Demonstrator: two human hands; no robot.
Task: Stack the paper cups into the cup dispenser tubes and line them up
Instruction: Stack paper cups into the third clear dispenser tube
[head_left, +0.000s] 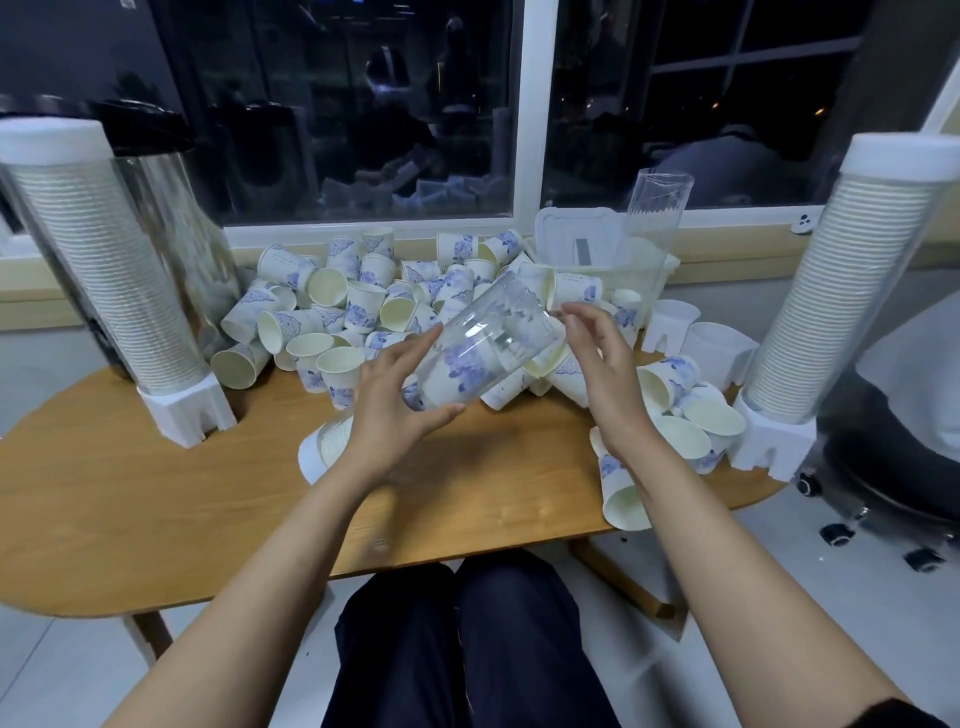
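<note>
Partway, I'd judge: left dispenser (104, 270) and right dispenser (841, 291) stood full and capped, well outside either hand. Left hand (395, 410) gripped the clear tube (498, 332) by its lower end, tilted above the surface (156, 493), with printed cups (457, 374) inside (count unclear). Right hand (597, 358) was loosely spread at the tube's upper mouth, holding nothing. Loose cups (353, 301) lay heaped just beyond both hands, so the bulk was left. A spare tube (654, 218) stood in a bin (576, 244) beyond the right hand. The edge cup (623, 499) by the right forearm looked easy to knock off.
</note>
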